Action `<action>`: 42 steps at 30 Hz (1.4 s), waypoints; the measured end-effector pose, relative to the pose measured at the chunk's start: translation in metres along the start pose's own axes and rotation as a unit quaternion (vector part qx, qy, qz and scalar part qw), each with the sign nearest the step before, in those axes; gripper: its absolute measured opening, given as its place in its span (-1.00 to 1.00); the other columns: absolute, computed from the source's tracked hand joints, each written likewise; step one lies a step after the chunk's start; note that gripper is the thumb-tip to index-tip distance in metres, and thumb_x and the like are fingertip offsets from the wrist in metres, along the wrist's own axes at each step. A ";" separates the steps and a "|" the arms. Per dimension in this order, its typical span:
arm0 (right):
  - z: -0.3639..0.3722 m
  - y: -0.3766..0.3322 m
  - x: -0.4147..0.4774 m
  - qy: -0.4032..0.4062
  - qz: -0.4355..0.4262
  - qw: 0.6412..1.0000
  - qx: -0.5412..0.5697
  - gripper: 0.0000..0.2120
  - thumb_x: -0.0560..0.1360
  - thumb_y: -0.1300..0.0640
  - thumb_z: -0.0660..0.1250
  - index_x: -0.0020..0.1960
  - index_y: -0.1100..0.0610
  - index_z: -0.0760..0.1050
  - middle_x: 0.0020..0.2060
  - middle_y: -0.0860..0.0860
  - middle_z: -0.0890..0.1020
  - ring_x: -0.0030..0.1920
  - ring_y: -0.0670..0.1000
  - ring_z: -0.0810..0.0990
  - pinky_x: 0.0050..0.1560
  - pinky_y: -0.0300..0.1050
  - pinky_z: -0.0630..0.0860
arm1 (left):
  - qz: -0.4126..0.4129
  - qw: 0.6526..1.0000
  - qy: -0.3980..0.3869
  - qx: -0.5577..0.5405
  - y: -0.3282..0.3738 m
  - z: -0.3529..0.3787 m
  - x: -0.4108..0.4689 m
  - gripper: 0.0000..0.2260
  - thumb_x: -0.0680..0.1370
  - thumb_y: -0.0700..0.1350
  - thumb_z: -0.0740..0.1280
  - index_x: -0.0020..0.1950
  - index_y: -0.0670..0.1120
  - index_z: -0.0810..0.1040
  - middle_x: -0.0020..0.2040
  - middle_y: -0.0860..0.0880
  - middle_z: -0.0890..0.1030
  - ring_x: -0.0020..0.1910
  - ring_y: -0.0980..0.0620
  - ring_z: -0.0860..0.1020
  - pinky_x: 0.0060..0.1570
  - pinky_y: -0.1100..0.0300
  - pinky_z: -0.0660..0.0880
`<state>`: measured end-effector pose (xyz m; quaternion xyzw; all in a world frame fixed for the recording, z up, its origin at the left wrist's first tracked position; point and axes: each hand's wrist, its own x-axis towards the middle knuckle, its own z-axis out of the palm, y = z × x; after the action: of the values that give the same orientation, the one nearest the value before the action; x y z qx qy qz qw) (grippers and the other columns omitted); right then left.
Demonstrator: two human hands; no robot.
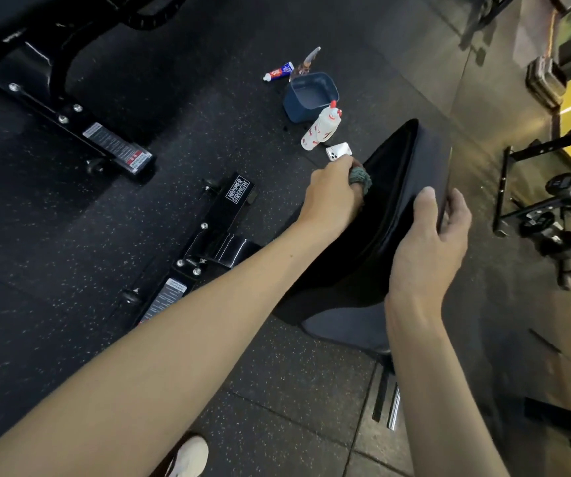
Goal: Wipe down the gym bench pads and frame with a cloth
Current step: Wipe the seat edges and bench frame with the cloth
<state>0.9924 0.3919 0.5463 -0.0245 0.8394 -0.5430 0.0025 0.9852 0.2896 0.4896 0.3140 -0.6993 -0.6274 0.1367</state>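
Judging from the layout, placed the task in its pad stage, well short of the end. Found the cloth bunched in the left grip, with fingers curled round it, pressed against the dark left flank of the bench pad. Found the right grip clamped on the pad's near right edge, with thumb on top and fingers wrapped beyond. Located the pad right of centre, tilted, far end pointing toward the supplies. Could not gauge the wiped share of the pad from sheen or streaks. Rated the frame, resting on the floor left of the pad, as apart from the cloth and counted it as work left. Noted supplies on the floor beyond the pad's far end: blue tub, white bottle with red marks, phone, small tube.

Read "HAMMER STRENGTH" in white on the frame's black foot. Noted label plates on the frame's near end and on a second bench frame at far left, the latter with a red block; print too small to read. Could not read the tube or bottle writing.
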 end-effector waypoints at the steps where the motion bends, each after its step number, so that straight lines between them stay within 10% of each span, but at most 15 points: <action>1: -0.001 0.000 0.000 0.004 -0.008 1.000 -0.004 -0.52 0.60 -0.05 0.21 0.49 -0.02 0.24 0.21 -0.24 0.44 0.18 -0.32 0.43 0.14 -0.45 0.35 | -0.003 1.000 -0.003 0.008 0.003 0.001 0.006 -0.81 0.57 -0.23 0.18 0.13 -0.08 0.51 0.06 -0.10 0.53 -0.06 0.03 0.36 -0.14 0.23 0.28; 8: -0.001 -0.004 -0.006 0.009 -0.028 1.000 0.002 -0.57 0.61 0.04 0.22 0.46 -0.01 0.29 0.23 -0.23 0.51 0.21 -0.34 0.46 0.15 -0.48 0.38 | -0.058 0.998 -0.002 -0.024 0.022 0.013 0.054 -0.82 0.56 -0.24 0.15 -0.04 -0.02 0.50 0.00 -0.06 0.51 -0.12 0.00 0.42 -0.36 0.42 0.28; 19: 0.000 -0.009 -0.008 -0.003 -0.005 1.000 0.010 -0.58 0.63 0.06 0.18 0.48 0.01 0.27 0.28 -0.16 0.49 0.21 -0.28 0.47 0.16 -0.46 0.37 | 0.039 0.995 0.036 -0.086 0.047 -0.015 -0.025 -0.80 0.49 -0.25 0.27 0.00 0.02 0.56 -0.12 0.16 0.59 0.03 0.02 0.54 0.12 -0.02 0.48; 30: -0.003 -0.009 -0.006 -0.024 -0.005 0.999 -0.030 -0.58 0.67 0.06 0.02 0.53 0.00 0.18 0.26 -0.21 0.38 0.25 -0.20 0.33 0.23 -0.26 0.25 | 0.168 0.984 0.011 -0.048 0.066 -0.002 -0.031 -0.69 0.52 -0.34 0.25 0.03 0.08 0.53 -0.12 0.37 0.46 0.11 0.13 0.36 0.05 0.40 0.36; 37: -0.003 -0.015 -0.008 -0.022 0.025 0.999 -0.021 -0.59 0.67 0.06 0.04 0.51 -0.06 0.20 0.39 -0.22 0.35 0.40 -0.21 0.29 0.39 -0.24 0.24 | 0.167 0.985 -0.038 -0.008 0.087 0.006 0.024 -0.73 0.54 -0.38 0.19 0.05 -0.07 0.57 -0.11 0.21 0.32 0.03 0.14 0.32 -0.05 0.45 0.35; 42: -0.001 -0.033 -0.006 0.003 0.089 0.995 -0.039 -0.64 0.64 0.17 0.10 0.41 -0.06 0.35 0.22 -0.18 0.54 0.14 -0.30 0.50 0.12 -0.42 0.40 | 0.068 0.991 -0.078 -0.082 0.084 0.006 0.069 -0.77 0.52 -0.33 0.18 0.04 -0.12 0.55 -0.13 0.08 0.48 -0.15 0.13 0.41 -0.27 0.44 0.32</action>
<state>0.9996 0.3796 0.5761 0.0525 0.8589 -0.5072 0.0473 0.9069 0.2534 0.5556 0.2031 -0.6736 -0.6947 0.1497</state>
